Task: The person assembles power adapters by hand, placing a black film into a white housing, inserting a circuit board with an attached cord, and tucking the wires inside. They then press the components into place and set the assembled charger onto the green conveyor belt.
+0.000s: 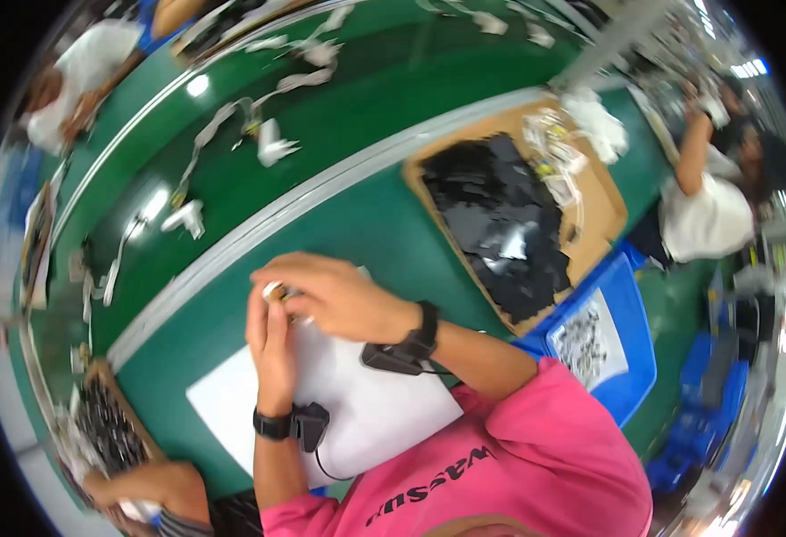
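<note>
My left hand (272, 345) and my right hand (348, 295) meet over the far edge of a white sheet (366, 403). Between their fingertips they hold a small white piece with a yellowish-brown part (274, 292); my fingers cover most of it, and its kind cannot be made out. The right hand's fingers reach over from the right, while the left hand's fingers point away from me around it. Each wrist wears a black band with a dark box and a thin cord.
A cardboard tray (607, 201) holds black sheets (491, 206) and bagged white-yellow parts (554, 148). Near it stands a blue bin (634, 340) with small pieces. Beyond a metal rail (294, 206), white corded parts (272, 145) lie on a green belt. At lower left, another person's arm (156, 483) reaches towards dark strips (111, 425).
</note>
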A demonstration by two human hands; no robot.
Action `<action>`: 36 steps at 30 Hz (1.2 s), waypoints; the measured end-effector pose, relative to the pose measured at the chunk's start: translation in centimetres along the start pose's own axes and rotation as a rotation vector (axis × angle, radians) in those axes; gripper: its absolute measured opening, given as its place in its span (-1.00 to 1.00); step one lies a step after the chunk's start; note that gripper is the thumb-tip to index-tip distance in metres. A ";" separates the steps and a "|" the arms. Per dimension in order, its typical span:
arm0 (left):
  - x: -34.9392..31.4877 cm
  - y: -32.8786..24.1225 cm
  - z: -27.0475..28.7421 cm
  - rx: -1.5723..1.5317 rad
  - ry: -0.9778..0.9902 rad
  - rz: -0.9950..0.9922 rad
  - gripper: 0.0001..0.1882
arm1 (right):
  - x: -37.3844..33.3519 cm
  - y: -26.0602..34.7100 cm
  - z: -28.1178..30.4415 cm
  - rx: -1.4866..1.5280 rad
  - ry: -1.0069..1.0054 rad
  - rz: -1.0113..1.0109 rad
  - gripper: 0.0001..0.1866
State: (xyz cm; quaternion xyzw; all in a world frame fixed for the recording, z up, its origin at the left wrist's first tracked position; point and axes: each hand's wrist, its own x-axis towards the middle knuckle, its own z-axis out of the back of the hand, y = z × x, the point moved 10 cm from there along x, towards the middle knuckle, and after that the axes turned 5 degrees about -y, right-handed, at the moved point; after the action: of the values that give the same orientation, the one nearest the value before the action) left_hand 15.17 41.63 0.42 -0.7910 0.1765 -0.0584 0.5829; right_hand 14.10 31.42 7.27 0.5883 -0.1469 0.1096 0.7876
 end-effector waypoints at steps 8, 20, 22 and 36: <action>0.8 0.5 1.5 -0.033 -0.015 -0.025 -0.66 | 0.3 0.0 -1.5 0.059 0.107 -0.134 -0.53; 0.0 -1.1 0.8 0.054 0.042 -0.079 -0.68 | 0.2 -0.6 -2.1 0.071 0.055 -0.197 -0.53; 0.1 -1.1 0.5 -0.013 0.053 -0.031 -0.67 | 0.4 -0.5 -1.8 0.076 0.038 -0.186 -0.51; 0.0 0.2 0.1 -0.239 0.114 0.053 -0.62 | -0.2 -1.2 -2.3 0.103 0.077 -0.314 -0.52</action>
State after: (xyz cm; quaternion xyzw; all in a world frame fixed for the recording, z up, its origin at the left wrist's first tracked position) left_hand 15.15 41.68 0.24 -0.8453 0.2360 -0.0665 0.4748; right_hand 14.60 33.27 5.54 0.6389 -0.0171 0.0150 0.7690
